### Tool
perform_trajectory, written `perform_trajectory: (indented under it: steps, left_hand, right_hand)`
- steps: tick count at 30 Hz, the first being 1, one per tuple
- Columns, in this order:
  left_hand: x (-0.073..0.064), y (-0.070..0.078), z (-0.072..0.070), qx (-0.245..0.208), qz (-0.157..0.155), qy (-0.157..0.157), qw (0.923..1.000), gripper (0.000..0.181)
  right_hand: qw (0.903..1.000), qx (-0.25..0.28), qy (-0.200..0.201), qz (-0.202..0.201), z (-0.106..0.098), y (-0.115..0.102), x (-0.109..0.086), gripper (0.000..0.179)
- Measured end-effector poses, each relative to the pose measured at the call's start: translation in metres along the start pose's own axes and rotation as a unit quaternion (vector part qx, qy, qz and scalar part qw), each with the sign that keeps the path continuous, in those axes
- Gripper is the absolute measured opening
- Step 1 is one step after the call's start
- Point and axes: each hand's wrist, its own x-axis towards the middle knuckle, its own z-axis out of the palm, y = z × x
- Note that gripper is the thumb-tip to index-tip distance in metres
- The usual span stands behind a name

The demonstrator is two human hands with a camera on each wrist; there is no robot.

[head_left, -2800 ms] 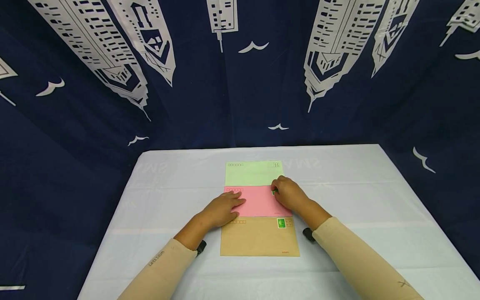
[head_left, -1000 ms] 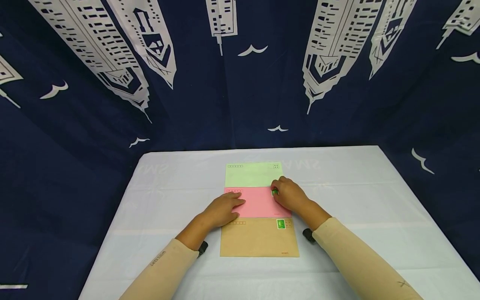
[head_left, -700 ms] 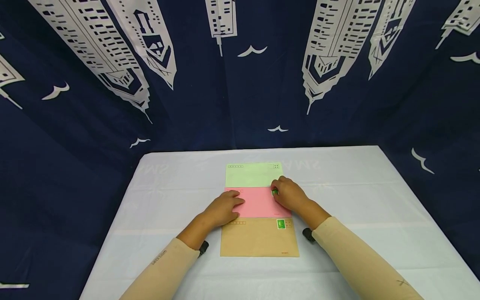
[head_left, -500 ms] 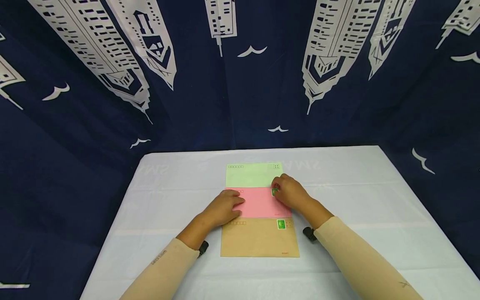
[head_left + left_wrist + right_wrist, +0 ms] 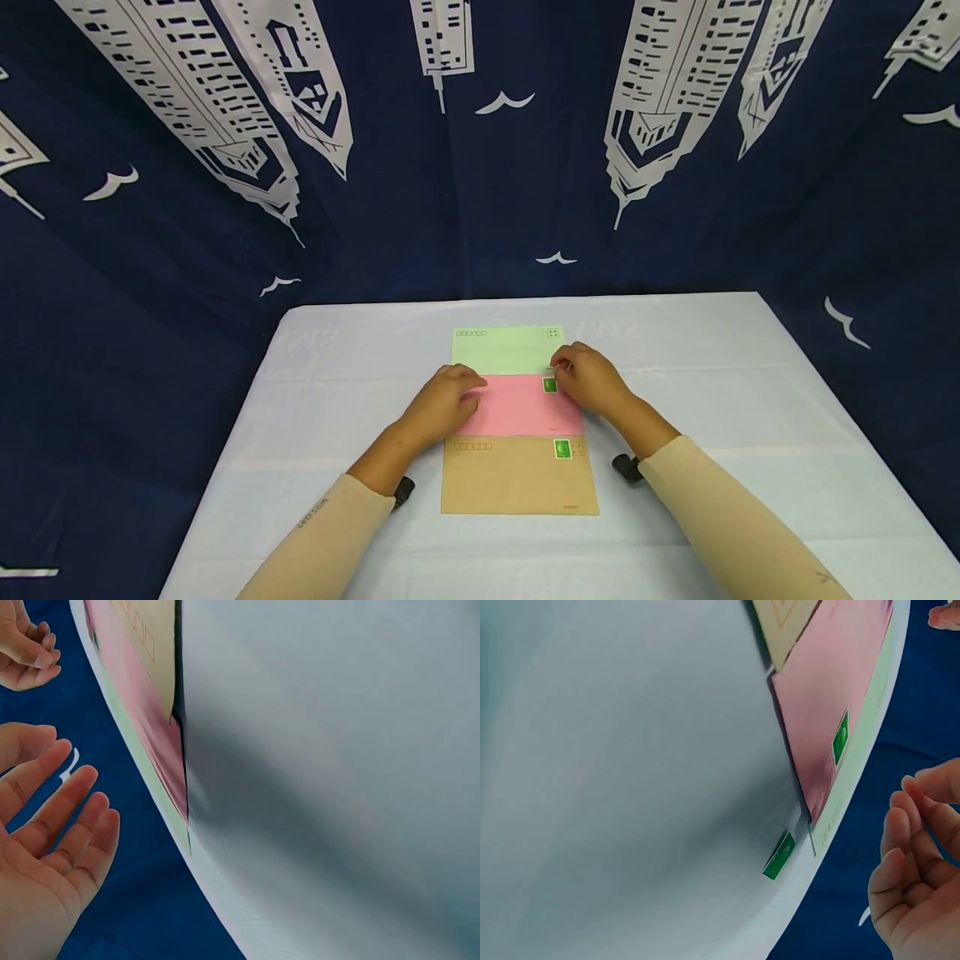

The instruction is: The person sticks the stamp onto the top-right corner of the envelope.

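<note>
Three envelopes overlap in a column on the white table: green [image 5: 506, 350] at the back, pink [image 5: 517, 408] in the middle, brown [image 5: 510, 483] in front. One green postage stamp [image 5: 550, 385] lies at the pink envelope's upper right; another stamp [image 5: 562, 449] is on the brown one. Raised over the pink envelope's left end, my left hand [image 5: 442, 404] has relaxed fingers [image 5: 64, 814] and holds nothing. My right hand [image 5: 592, 379] hovers at the right edge of the green and pink envelopes, its fingers [image 5: 900, 825] loosely bent, thumb near the index finger, no object visible between them.
A loose green stamp [image 5: 780, 856] lies on the table just right of the envelopes in the right wrist view; the right hand hides it from the head view. A dark blue cloth with white buildings [image 5: 465, 208] hangs behind the white table [image 5: 337, 358].
My right hand has let go of the stamp on the pink envelope and moved up and right, uncovering it. My left hand has lifted off the envelope and drawn slightly back.
</note>
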Motion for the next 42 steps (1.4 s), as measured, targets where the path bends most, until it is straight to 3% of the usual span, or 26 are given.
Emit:
perform_trajectory:
  steps: [15, 20, 32, 42]
  left_hand:
    - [0.004, -0.005, -0.003, -0.024, -0.003, 0.042, 0.9988, 0.027]
    - [0.007, -0.007, -0.007, -0.032, -0.016, 0.051, 0.9981, 0.028]
    - [0.019, -0.015, -0.017, -0.044, -0.045, 0.036, 0.9974, 0.034]
    - [0.030, -0.021, -0.015, -0.054, -0.064, 0.018, 0.9963, 0.039]
  right_hand:
    - [0.9989, 0.032, 0.027, 0.019, -0.005, 0.009, -0.013, 0.017]
    - [0.9985, 0.040, 0.029, 0.023, -0.006, 0.011, -0.016, 0.019]
    - [0.9973, 0.049, 0.036, 0.041, -0.012, 0.016, -0.021, 0.026]
    - [0.9950, 0.058, 0.016, 0.080, -0.015, 0.025, -0.026, 0.033]
